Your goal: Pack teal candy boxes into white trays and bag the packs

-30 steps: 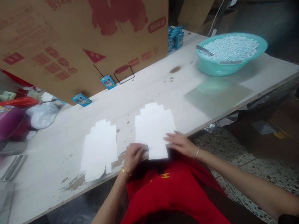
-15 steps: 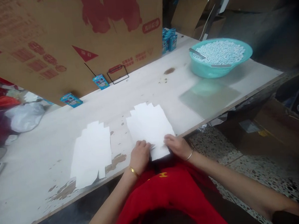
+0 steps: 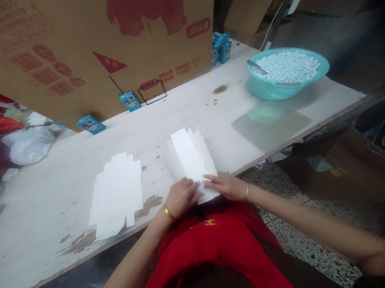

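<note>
A white carton blank (image 3: 191, 155) lies at the table's near edge, one long panel folded up and over its middle. My left hand (image 3: 182, 194) has its fingers bent round the near left side of this blank. From the right, my right hand (image 3: 225, 185) grips the near right part, its fingers reaching across the folded panel. The fingertips of both hands are close together, and the thumbs are partly hidden. To the left lies a stack of flat white carton blanks (image 3: 117, 193) with stepped edges, apart from both hands.
A large brown cardboard box (image 3: 78, 51) stands along the back. In front of it are a small blue box (image 3: 91, 124), another blue box (image 3: 130, 101) and a black wire frame (image 3: 153, 93). A turquoise basin (image 3: 270, 90) of pale pieces with a metal scoop stands at right.
The blank in my hands was lying nearly flat and wide; its side panel is now folded inward. My right hand has moved its fingers left over the blank.
</note>
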`<state>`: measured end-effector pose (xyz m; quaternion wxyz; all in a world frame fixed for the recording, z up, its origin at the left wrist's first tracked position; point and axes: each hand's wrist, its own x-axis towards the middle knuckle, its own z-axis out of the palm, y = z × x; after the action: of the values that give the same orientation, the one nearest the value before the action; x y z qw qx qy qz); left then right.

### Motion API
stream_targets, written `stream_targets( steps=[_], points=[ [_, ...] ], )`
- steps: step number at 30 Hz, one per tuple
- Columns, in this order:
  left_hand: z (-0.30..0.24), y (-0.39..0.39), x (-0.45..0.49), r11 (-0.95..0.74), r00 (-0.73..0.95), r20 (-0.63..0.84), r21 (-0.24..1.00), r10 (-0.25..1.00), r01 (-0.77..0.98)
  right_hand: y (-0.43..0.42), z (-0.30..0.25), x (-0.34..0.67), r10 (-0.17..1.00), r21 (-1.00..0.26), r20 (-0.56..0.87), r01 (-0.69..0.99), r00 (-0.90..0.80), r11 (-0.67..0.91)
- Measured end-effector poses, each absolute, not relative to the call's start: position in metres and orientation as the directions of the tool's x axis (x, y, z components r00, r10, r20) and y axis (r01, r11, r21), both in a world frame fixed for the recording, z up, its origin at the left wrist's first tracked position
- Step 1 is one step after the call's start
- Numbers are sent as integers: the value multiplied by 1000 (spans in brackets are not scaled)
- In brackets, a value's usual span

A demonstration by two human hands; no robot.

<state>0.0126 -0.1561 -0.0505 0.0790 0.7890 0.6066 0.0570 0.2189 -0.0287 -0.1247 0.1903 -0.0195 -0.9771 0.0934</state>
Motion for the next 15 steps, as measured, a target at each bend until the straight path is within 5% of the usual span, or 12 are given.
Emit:
stream_targets(
  steps=[3, 6, 11, 15],
  points=[
    [-44, -160, 7, -372, 381, 16, 264, 924, 890, -28, -121, 224, 13, -182, 308, -46, -951, 982],
    [-47, -161, 7, -354, 364, -13, 203, 931, 913, -31, -124, 215, 48, -202, 462, -52, -886, 978],
    [-51, -152, 14, -116, 131, -85, 167, 988, 979, -38, -131, 193, 213, -303, 653, 6, -727, 953],
    [-46, -145, 20, 115, -89, -130, 212, 987, 970, -41, -134, 191, 218, -255, 665, 58, -714, 965]
  ],
)
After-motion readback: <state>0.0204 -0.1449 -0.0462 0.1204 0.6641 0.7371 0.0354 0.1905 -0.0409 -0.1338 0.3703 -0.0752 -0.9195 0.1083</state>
